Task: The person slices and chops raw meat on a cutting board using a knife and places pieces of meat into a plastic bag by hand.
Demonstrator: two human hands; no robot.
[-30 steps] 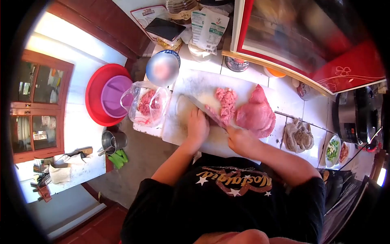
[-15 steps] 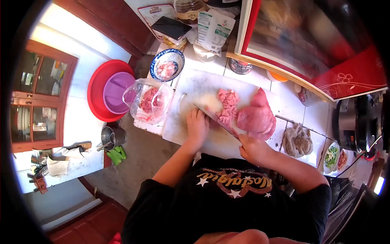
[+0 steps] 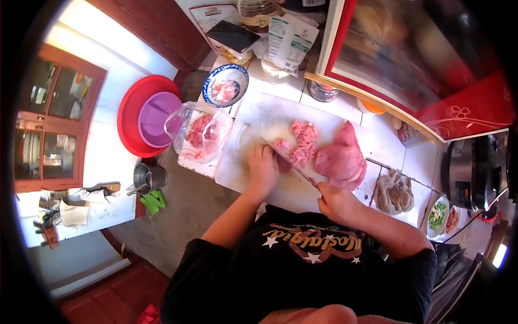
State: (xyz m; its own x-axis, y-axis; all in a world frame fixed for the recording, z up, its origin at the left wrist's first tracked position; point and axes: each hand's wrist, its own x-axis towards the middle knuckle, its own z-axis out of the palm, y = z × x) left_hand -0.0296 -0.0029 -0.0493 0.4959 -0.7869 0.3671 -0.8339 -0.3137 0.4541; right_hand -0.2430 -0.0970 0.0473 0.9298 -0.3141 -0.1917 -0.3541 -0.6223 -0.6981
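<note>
My right hand (image 3: pixel 339 202) is wrapped around the handle of a kitchen knife (image 3: pixel 295 167), whose blade slants up and left across the white cutting board (image 3: pixel 259 106). Beneath the blade's near side is a piece of raw meat (image 3: pixel 283 165), held down by the curled fingers of my left hand (image 3: pixel 263 168) close to the edge. Cut bits of meat (image 3: pixel 282 144) lie just beyond the blade, beside a heap of chopped meat (image 3: pixel 305 139). A large slab of raw meat (image 3: pixel 341 157) rests on the board's right side.
Left of the board are a plastic bag (image 3: pixel 211 141) holding meat and a blue-rimmed bowl (image 3: pixel 207 81) with pale pink pieces. A crumpled rag (image 3: pixel 394 192) lies to the right. Behind stand a jar (image 3: pixel 322 90) and a red-framed cabinet (image 3: pixel 345 32).
The view has shifted slightly. The knife blade now appears narrower and more edge-on, and the cut bits beyond it show more clearly. Both hands keep nearly the same places.
</note>
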